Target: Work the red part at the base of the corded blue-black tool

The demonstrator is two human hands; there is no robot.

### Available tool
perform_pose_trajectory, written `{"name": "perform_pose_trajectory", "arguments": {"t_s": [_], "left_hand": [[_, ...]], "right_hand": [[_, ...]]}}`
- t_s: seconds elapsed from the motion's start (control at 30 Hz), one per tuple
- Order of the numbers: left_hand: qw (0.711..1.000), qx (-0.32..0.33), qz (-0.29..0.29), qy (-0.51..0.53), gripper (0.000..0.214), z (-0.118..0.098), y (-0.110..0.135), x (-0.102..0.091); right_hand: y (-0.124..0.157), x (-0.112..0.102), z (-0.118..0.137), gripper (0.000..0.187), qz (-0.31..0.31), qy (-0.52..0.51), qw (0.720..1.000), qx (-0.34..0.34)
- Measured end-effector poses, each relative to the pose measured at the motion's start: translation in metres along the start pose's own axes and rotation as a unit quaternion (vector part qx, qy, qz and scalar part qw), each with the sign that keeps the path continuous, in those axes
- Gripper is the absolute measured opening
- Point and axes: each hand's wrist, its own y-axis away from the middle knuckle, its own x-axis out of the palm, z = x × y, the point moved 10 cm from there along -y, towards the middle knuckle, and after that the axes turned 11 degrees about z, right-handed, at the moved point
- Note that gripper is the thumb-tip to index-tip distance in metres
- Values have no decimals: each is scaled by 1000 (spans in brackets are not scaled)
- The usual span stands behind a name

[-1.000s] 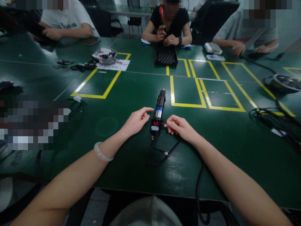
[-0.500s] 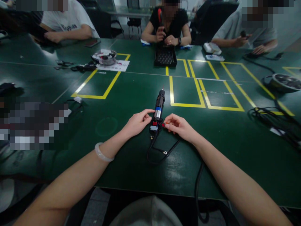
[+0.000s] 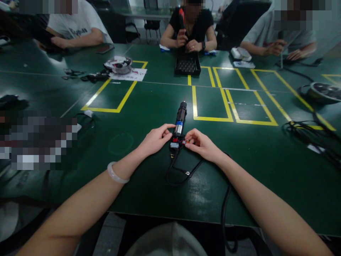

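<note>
An electric screwdriver (image 3: pixel 179 124) with its lower housing opened lies on the green table, bit pointing away from me. It shows a silver motor with a blue band, a red part, a pale grey block and wires. My left hand (image 3: pixel 157 138) steadies its left side, with the index finger on the motor and the thumb lower down. At the right side, my right hand (image 3: pixel 201 143) pinches a small red-orange part (image 3: pixel 187 142) beside the exposed wiring; the fingertips partly hide it. A black cable (image 3: pixel 170 179) with a ring terminal (image 3: pixel 188 173) loops below the tool.
Yellow tape rectangles (image 3: pixel 213 119) mark the table (image 3: pixel 149 96). A black tray (image 3: pixel 187 67) lies before a co-worker holding a red-handled tool (image 3: pixel 181 17). Coiled black cables (image 3: pixel 303 133) lie at right, a clear round container (image 3: pixel 118 65) at back left. Two more co-workers sit opposite.
My right hand has shifted slightly at the small red-orange part, which shows at a different angle. My left hand and the screwdriver stay put. The co-worker at right has moved a hand.
</note>
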Motion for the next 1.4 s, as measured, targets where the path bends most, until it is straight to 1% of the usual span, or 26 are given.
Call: {"name": "perform_pose_trajectory", "arguments": {"t_s": [0.13, 0.27, 0.47, 0.63, 0.77, 0.93, 1.17, 1.3, 1.4], "left_hand": [[1000, -5, 2, -3, 44, -1, 0, 0], [1000, -9, 4, -6, 44, 0, 0, 1], [1000, 1, 11, -12, 45, -2, 0, 1], [999, 7, 15, -36, 52, -8, 2, 2], [999, 13, 14, -45, 55, -10, 2, 2], [999, 7, 11, -45, 56, -7, 1, 3], [997, 7, -13, -78, 55, -10, 1, 2], [997, -1, -17, -72, 57, -10, 1, 4], [998, -4, -15, -61, 58, -8, 0, 6]], "right_hand": [[-1, -1, -4, 17, -6, 15, 1000, 11], [0, -2, -1, 15, -12, 22, 1000, 9], [1, -3, -1, 17, -15, 25, 999, 15], [1, -2, -1, 17, -18, 41, 999, 13], [1, -5, -3, 21, -32, 38, 999, 22], [1, -7, -2, 19, -40, 51, 997, 30], [2, -10, 5, 16, -59, 94, 994, 6], [1, -5, -3, 18, -41, 66, 997, 29], [1, -2, -6, 19, -34, 37, 998, 33]]}}
